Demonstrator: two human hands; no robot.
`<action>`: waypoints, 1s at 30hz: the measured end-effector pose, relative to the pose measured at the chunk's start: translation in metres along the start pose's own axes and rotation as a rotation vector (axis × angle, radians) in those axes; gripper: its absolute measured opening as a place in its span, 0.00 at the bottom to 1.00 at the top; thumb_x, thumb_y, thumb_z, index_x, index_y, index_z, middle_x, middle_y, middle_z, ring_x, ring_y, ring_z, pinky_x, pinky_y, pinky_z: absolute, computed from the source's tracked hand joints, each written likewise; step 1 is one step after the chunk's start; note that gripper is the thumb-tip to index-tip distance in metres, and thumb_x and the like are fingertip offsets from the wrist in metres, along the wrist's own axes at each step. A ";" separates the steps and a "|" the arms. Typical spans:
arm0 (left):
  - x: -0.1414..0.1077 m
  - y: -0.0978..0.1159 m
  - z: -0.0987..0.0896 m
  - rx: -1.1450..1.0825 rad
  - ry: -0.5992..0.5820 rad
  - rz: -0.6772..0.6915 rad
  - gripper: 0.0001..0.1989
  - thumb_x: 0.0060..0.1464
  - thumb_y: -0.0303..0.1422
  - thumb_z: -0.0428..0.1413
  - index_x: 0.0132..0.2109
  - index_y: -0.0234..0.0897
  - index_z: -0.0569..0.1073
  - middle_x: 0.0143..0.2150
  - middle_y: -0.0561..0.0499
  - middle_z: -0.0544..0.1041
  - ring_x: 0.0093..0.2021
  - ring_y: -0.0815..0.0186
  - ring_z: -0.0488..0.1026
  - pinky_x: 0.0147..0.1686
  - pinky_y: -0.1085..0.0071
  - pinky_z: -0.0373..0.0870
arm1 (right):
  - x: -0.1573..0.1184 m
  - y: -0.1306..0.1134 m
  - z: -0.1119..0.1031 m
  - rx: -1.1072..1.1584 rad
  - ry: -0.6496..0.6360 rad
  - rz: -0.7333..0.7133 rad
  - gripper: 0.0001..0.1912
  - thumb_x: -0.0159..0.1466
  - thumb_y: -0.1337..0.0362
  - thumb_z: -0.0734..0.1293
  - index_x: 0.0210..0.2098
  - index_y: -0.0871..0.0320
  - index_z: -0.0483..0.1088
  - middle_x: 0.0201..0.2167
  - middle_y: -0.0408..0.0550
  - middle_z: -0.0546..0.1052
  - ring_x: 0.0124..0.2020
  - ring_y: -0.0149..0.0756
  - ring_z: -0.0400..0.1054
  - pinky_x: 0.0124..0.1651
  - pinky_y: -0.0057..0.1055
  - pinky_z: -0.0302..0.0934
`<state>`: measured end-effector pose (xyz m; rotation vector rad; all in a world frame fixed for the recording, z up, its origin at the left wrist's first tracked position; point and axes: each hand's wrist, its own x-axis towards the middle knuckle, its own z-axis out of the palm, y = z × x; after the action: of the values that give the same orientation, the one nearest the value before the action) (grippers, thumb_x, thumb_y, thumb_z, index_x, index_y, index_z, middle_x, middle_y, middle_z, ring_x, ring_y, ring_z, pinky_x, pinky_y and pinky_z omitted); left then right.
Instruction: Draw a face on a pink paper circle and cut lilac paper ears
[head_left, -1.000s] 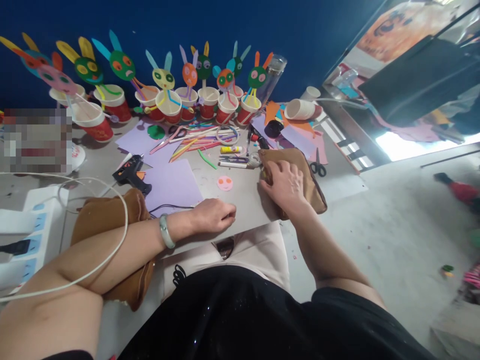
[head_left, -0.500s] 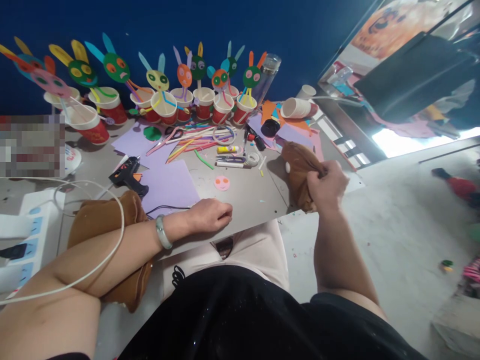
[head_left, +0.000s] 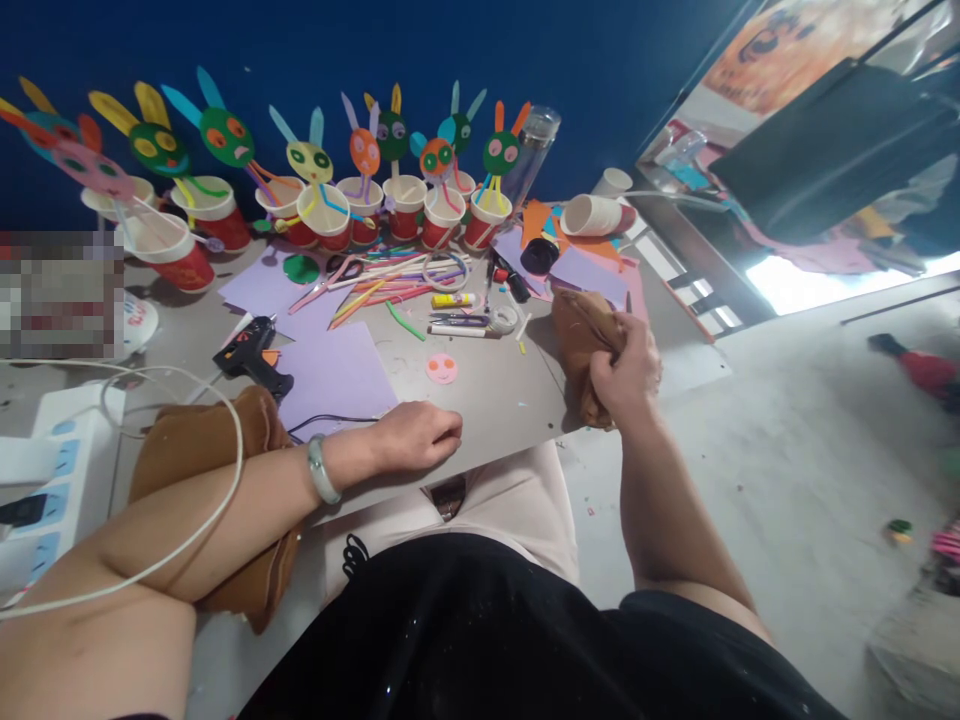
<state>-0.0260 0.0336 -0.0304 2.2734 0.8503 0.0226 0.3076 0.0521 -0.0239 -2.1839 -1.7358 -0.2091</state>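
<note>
My right hand (head_left: 630, 372) grips a folded brown cloth (head_left: 579, 345) at the right end of the table, with the fingers closed round its right edge. At the table's front edge my left hand (head_left: 421, 434) rests with the fingers curled in, and nothing shows in it. A greenish bangle (head_left: 322, 470) circles the left wrist. Under the left forearm lies another brown cloth (head_left: 199, 445), partly hidden by the arm. Beyond the left hand is a small pink paper face (head_left: 442, 369) with orange eyes, flat on the table.
Red-and-white paper cups (head_left: 489, 220) with paper animal figures line the back wall. A black glue gun (head_left: 255, 358) lies by purple paper (head_left: 341, 375). Coloured sticks (head_left: 405, 272) and a roll of clear tape (head_left: 504, 320) are mid-table. A white power strip (head_left: 64, 480) stands left, its cable crossing my arm.
My right hand has shifted a little left and up with the brown cloth, which now lies more folded over. My left hand has stayed in place.
</note>
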 end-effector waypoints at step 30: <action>-0.001 0.005 -0.002 0.051 -0.038 -0.009 0.13 0.66 0.35 0.52 0.43 0.37 0.80 0.38 0.45 0.84 0.36 0.60 0.78 0.34 0.68 0.65 | 0.061 -0.082 0.028 -0.207 -0.323 -0.545 0.17 0.64 0.69 0.61 0.47 0.61 0.78 0.55 0.62 0.79 0.56 0.56 0.72 0.57 0.46 0.65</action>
<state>-0.0242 0.0317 -0.0262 2.3100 0.8498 -0.0469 0.2409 0.1339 -0.0155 -1.9018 -2.5772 -0.1786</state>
